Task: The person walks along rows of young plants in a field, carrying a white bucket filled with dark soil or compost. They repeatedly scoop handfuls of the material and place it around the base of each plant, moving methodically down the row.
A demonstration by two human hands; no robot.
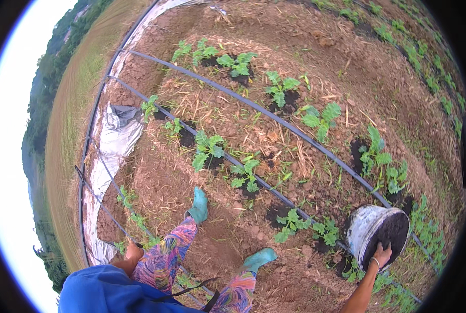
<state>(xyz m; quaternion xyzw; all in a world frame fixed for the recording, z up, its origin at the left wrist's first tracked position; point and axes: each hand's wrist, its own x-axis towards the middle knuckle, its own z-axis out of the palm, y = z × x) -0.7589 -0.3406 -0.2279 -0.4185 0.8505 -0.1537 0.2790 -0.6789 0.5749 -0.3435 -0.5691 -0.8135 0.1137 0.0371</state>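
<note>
My right hand (382, 256), with a pale band at the wrist, reaches into a white plastic bucket (364, 225) stained with dirt. Its fingertips are sunk in dark, crumbly soil (391, 231), which hides how far they close. The bucket stands on the planted bed, over a drip line. My left hand (133, 252) is low beside my patterned trouser leg, its fingers curled. A small dark end shows at those fingers, but whether it is held cannot be told. Young, lobed-leaf green plants (207, 150) grow in rows, several with dark soil patches (278, 215) at their bases.
Black drip lines (233, 94) run along the beds from a thicker pipe (86, 156) at the left. My teal boots (198, 205) stand on the bare soil path. A silver plastic sheet (117, 137) lies at the bed ends. More plant rows (413, 58) lie at upper right.
</note>
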